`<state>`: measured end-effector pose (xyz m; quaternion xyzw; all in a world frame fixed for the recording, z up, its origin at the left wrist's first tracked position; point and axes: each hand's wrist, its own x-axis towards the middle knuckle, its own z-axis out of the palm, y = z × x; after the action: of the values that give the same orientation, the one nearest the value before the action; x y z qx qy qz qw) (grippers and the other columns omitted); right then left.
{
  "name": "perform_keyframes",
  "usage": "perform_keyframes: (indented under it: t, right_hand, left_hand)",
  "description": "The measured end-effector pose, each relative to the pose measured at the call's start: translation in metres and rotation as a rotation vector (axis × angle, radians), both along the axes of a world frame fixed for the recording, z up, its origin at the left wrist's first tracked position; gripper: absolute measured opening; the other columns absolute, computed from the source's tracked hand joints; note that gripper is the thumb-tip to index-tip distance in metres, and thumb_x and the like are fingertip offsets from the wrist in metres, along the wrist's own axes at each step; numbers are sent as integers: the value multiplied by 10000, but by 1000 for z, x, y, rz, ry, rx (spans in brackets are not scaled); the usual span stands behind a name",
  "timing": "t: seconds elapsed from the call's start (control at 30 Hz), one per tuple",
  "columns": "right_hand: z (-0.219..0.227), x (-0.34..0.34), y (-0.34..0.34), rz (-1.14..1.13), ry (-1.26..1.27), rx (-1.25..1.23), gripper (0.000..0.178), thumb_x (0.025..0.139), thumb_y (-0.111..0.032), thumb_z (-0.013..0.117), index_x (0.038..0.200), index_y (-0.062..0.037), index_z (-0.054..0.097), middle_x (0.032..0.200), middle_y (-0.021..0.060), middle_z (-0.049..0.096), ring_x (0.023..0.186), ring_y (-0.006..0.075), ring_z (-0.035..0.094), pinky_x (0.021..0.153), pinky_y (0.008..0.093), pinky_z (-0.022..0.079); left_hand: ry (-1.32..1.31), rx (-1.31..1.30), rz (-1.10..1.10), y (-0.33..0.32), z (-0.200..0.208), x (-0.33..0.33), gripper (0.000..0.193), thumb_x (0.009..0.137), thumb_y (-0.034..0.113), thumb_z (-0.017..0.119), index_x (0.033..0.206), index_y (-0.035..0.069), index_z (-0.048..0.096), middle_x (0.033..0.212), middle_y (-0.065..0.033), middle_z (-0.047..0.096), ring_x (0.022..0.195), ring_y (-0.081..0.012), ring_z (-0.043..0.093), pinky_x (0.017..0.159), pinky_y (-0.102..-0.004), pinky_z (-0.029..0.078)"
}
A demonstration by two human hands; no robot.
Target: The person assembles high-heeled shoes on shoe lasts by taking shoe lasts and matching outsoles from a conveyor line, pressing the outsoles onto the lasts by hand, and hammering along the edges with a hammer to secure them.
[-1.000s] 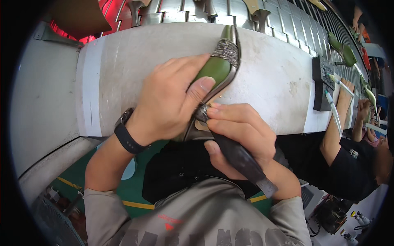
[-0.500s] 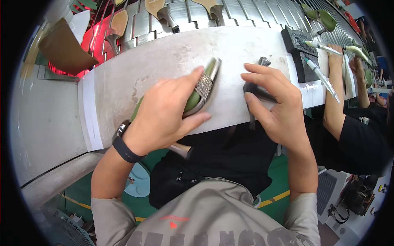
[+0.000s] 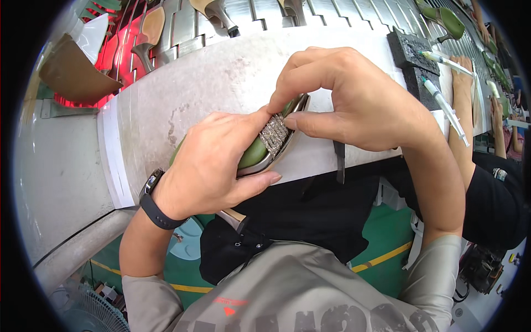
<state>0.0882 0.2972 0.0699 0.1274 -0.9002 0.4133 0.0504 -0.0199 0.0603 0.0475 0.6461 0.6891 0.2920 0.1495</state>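
Observation:
My left hand is wrapped round a green high-heeled shoe, which is tilted with its toe up and to the right. The shoe's heel sticks out below my wrist, and a metallic rim runs along its edge. Across the front lies a sparkling rhinestone band. My right hand bends over the toe, thumb and forefinger closing on the band's upper edge. Under the right hand a dark flat strip hangs over the table's front edge; its upper part is hidden.
A slatted metal conveyor carrying shoe parts runs behind the white table. To the right are black blocks with two syringes near a co-worker's arm. A brown curved sheet stands at the left.
My right hand has moved up and left from the dark object on the table to the shoe's rhinestone band. The left hand still holds the shoe, now slightly lower.

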Motion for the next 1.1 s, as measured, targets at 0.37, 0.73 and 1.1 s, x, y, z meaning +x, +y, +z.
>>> perform_keyframes:
  t: [0.37,0.73,1.1]
  right_hand:
    - [21,-20,5,166,-138,122,186,747,-6,821,911,0,735,895,113,713,885,318,689,809,406,551]
    - [34,-29,-2,295,-59,271,179,718,21,814,855,-10,704,849,108,684,803,336,676,690,413,540]
    - [34,-35,1,333,-52,299,172,724,6,819,853,-11,705,860,103,695,800,327,684,686,410,547]
  left_hand:
    - [-46,15,3,-2,-5,-3,839,689,200,905,1406,-61,559,1094,-200,701,928,-399,668,883,-457,519]
    - [-71,-8,18,-5,0,-4,779,668,189,912,1337,-38,584,1088,-186,698,960,-399,667,907,-459,520]
    - [-84,7,17,-7,-1,-5,789,669,202,916,1338,-42,578,1100,-189,699,969,-405,669,915,-457,521]
